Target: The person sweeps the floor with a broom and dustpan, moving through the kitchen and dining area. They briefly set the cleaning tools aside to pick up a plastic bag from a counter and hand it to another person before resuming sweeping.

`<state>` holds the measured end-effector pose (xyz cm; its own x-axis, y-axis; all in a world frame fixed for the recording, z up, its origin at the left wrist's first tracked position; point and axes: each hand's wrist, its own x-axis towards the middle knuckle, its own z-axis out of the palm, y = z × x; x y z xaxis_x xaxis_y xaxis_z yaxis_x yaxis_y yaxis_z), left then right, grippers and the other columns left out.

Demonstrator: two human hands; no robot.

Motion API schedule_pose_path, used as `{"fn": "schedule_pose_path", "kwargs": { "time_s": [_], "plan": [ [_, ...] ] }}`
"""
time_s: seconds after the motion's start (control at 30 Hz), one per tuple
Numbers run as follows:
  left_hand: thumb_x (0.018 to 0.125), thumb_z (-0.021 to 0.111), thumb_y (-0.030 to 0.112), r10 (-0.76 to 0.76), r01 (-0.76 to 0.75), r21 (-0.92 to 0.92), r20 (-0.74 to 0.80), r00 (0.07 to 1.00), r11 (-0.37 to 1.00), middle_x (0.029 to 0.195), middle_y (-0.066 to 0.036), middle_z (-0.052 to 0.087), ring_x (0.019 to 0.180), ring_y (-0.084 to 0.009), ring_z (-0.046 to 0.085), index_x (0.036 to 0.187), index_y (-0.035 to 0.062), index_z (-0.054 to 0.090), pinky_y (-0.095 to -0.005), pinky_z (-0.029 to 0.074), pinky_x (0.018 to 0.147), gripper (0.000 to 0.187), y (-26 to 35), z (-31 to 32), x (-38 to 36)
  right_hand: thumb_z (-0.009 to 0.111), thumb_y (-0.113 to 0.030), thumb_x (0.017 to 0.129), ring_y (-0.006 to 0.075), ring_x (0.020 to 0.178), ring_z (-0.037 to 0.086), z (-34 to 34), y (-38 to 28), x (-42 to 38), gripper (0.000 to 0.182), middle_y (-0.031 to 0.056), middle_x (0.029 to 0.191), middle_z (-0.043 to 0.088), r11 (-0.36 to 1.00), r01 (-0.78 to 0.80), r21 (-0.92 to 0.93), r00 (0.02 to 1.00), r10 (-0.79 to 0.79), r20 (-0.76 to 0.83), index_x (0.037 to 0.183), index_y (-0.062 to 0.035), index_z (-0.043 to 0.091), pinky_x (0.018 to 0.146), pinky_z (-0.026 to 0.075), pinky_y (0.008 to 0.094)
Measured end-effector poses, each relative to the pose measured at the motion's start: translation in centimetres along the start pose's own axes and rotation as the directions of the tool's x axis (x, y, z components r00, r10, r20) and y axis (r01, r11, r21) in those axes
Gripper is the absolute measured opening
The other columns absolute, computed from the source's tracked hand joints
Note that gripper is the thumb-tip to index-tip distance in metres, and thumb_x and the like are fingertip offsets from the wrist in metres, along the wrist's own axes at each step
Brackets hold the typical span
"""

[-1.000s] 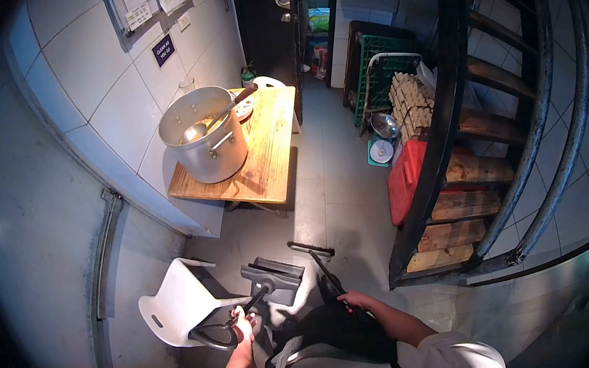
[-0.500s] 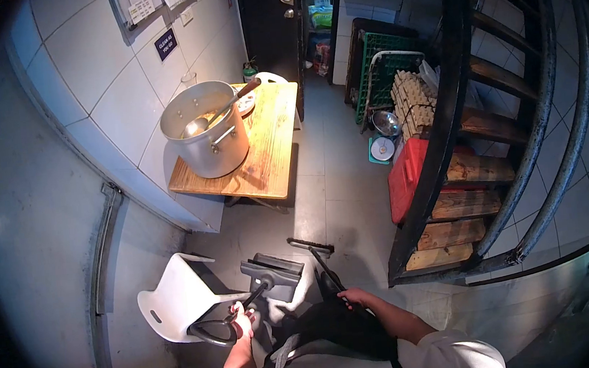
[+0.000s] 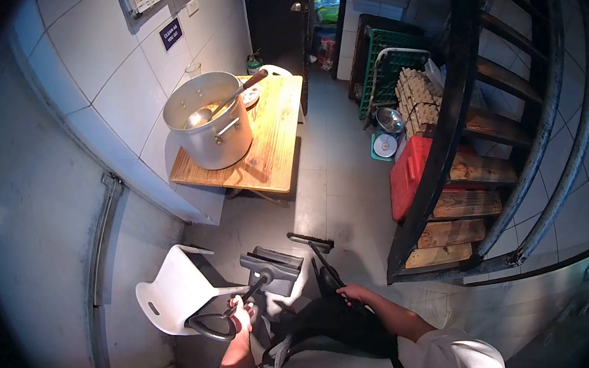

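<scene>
My left hand (image 3: 241, 313) is closed around the black handle of a grey dustpan (image 3: 274, 268), just right of a white chair. The dustpan's looped grip lies beside my wrist. My right hand (image 3: 352, 294) is wrapped round the dark handle of a broom, near my body. The broom head (image 3: 310, 241) rests on the floor just beyond the dustpan, a little to its right.
A large metal pot (image 3: 213, 131) with a ladle stands on a wooden table (image 3: 279, 129). A white chair (image 3: 177, 289) is at the left. Wooden stairs (image 3: 454, 205) with metal rails rise at the right, beside a red box (image 3: 409, 174) and a small scale (image 3: 384, 147).
The view has shifted slightly, so the pot and table appear a little higher and further right. Both hands keep their hold, and the broom and dustpan look almost unmoved.
</scene>
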<state>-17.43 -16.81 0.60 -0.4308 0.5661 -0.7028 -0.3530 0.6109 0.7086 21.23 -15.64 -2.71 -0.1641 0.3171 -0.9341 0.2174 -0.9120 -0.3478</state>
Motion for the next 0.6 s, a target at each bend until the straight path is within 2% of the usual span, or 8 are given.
{"fn": "schedule_pose_path", "kwargs": {
  "time_s": [0.13, 0.23, 0.43, 0.47, 0.6],
  "plan": [
    [0.089, 0.048, 0.035, -0.022, 0.022, -0.022, 0.030, 0.999, 1.000, 0.105, -0.006, 0.054, 0.072, -0.0185, 0.059, 0.109, 0.0187, 0.043, -0.0301, 0.050, 0.052, 0.026, 2.1, 1.0, -2.8, 0.055, -0.029, 0.083, 0.0127, 0.040, 0.044, 0.1, -0.3, -0.1, 0.032, 0.0029, 0.057, 0.045, 1.000, -0.021, -0.007, 1.000, 0.020, -0.014, 0.105, -0.0062, 0.051, 0.038, 0.038, 0.0289],
    [0.089, 0.048, 0.036, -0.019, 0.018, -0.021, -0.036, 0.999, 1.000, 0.105, -0.005, 0.054, 0.072, -0.0180, 0.059, 0.108, 0.0193, 0.043, -0.0302, 0.051, 0.052, 0.026, 1.7, 1.2, -2.2, 0.054, -0.029, 0.084, 0.0126, 0.040, 0.044, 0.1, -0.4, -0.7, 0.032, 0.0030, 0.057, 0.046, 1.000, 0.008, -0.002, 1.000, -0.008, 0.020, 0.106, -0.0061, 0.050, 0.038, 0.038, 0.0290],
    [0.088, 0.049, 0.037, -0.021, 0.021, -0.018, -0.026, 0.999, 1.000, 0.106, -0.004, 0.054, 0.071, -0.0177, 0.059, 0.108, 0.0202, 0.043, -0.0291, 0.051, 0.050, 0.027, 1.9, 1.1, -2.5, 0.053, -0.029, 0.084, 0.0124, 0.040, 0.044, -0.1, -0.3, -0.6, 0.031, 0.0032, 0.057, 0.046, 1.000, 0.009, 0.021, 1.000, -0.009, 0.010, 0.106, -0.0067, 0.050, 0.037, 0.038, 0.0283],
    [0.088, 0.050, 0.036, -0.068, 0.067, -0.052, -0.009, 0.998, 0.996, 0.106, -0.005, 0.054, 0.070, -0.0177, 0.059, 0.108, 0.0201, 0.043, -0.0290, 0.051, 0.050, 0.026, 2.1, 1.1, -2.6, 0.054, -0.029, 0.084, 0.0124, 0.040, 0.044, -0.1, -0.1, -0.3, 0.031, 0.0032, 0.057, 0.046, 1.000, 0.010, 0.024, 1.000, -0.010, 0.014, 0.106, -0.0067, 0.050, 0.037, 0.038, 0.0283],
    [0.088, 0.050, 0.034, -0.041, 0.040, -0.030, -0.031, 0.999, 0.999, 0.106, -0.005, 0.054, 0.070, -0.0178, 0.059, 0.108, 0.0198, 0.043, -0.0289, 0.051, 0.050, 0.025, 2.1, 1.3, -2.8, 0.054, -0.029, 0.084, 0.0126, 0.040, 0.044, -0.4, 0.4, 0.5, 0.030, 0.0032, 0.057, 0.046, 0.999, 0.003, 0.036, 1.000, -0.004, 0.024, 0.105, -0.0068, 0.050, 0.038, 0.038, 0.0279]
  ]
}}
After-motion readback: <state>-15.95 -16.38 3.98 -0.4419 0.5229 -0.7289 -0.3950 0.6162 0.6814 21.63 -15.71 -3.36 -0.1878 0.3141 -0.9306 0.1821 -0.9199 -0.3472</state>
